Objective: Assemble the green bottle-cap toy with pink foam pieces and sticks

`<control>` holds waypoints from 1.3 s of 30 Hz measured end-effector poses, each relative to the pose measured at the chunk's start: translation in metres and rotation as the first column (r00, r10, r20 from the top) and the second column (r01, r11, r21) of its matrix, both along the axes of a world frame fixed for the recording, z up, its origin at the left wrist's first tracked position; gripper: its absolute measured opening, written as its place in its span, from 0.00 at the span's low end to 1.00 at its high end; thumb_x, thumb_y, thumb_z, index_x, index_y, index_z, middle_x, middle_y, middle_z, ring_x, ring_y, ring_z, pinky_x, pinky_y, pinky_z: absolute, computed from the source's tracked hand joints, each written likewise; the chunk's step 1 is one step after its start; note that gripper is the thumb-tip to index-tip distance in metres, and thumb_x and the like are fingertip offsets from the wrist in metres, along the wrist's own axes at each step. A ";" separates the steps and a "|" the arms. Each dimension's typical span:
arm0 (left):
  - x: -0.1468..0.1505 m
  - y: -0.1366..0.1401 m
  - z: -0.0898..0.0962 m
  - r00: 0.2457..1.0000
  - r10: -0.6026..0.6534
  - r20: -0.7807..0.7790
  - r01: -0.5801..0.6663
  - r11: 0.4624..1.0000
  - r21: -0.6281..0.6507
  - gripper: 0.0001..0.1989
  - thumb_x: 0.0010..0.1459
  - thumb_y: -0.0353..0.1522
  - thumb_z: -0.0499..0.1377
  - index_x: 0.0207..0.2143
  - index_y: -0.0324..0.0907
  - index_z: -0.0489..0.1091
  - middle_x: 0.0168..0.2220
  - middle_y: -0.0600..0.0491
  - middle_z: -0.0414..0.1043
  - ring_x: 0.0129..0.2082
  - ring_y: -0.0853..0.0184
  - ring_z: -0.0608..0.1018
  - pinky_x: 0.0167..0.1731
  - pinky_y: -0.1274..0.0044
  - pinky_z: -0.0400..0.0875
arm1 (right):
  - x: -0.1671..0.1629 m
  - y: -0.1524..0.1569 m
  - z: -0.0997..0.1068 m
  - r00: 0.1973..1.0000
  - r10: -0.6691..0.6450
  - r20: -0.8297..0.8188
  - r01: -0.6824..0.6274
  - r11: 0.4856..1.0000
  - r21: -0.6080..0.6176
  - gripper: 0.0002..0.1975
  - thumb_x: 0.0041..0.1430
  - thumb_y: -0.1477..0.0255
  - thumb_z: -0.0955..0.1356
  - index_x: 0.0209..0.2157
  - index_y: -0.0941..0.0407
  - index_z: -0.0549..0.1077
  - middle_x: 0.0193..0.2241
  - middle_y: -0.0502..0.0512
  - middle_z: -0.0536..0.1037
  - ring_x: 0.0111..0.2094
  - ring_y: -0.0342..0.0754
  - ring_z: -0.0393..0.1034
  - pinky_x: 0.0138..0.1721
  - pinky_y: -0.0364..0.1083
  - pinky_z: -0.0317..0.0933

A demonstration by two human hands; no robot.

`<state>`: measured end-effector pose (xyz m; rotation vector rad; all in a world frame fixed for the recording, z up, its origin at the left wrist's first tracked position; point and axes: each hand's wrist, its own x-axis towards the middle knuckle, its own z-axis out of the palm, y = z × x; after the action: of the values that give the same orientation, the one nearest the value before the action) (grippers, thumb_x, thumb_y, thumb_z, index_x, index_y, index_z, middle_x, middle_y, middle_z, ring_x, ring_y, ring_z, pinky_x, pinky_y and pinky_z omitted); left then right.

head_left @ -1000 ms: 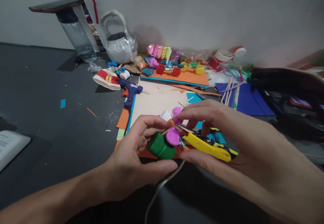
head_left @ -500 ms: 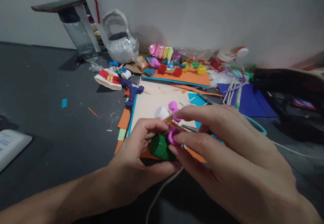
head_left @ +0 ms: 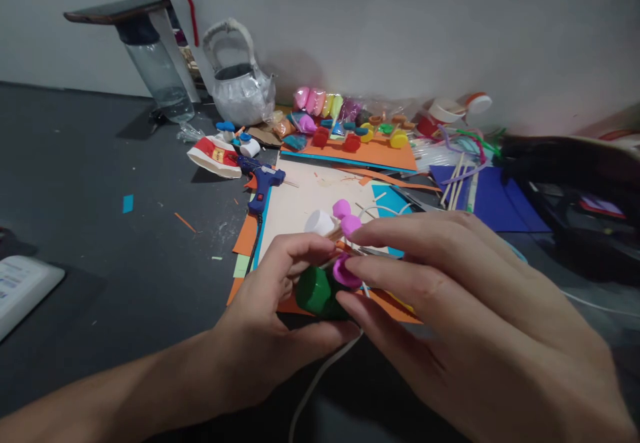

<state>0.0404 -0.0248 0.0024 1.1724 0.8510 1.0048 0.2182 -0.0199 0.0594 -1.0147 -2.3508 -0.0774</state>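
Probably the weak point is at the right hand's (head_left: 465, 296) fingertips: its index finger touches the middle pink piece (head_left: 351, 224), while middle finger and thumb sit about the lowest pink piece (head_left: 343, 271), so uneven pressure could knock either askew. Whether the lowest one is truly pinched I cannot tell, since fingers cover part of it. The left hand (head_left: 255, 296) curls around the green piece (head_left: 313, 289), which lies between its thumb and fingers, just left of the right thumb; a slack hold there could let it roll. A white cap (head_left: 319, 221) shows just past the left fingertips, and a blue glue gun (head_left: 263, 188) lies farther out.
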 end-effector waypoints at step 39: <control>-0.008 0.013 0.012 0.960 -0.198 0.201 0.244 0.940 -0.240 0.18 0.51 0.28 0.70 0.42 0.45 0.69 0.34 0.59 0.73 0.29 0.77 0.74 0.30 0.87 0.69 | 0.012 0.004 0.013 0.989 -0.044 -0.140 -0.033 0.862 -0.505 0.05 0.63 0.72 0.67 0.31 0.53 0.73 0.35 0.51 0.76 0.38 0.46 0.71 0.35 0.44 0.66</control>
<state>0.0325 -0.0122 0.0142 0.9160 0.6724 0.7698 0.2304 -0.0157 0.0720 -1.2176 -2.2762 0.6293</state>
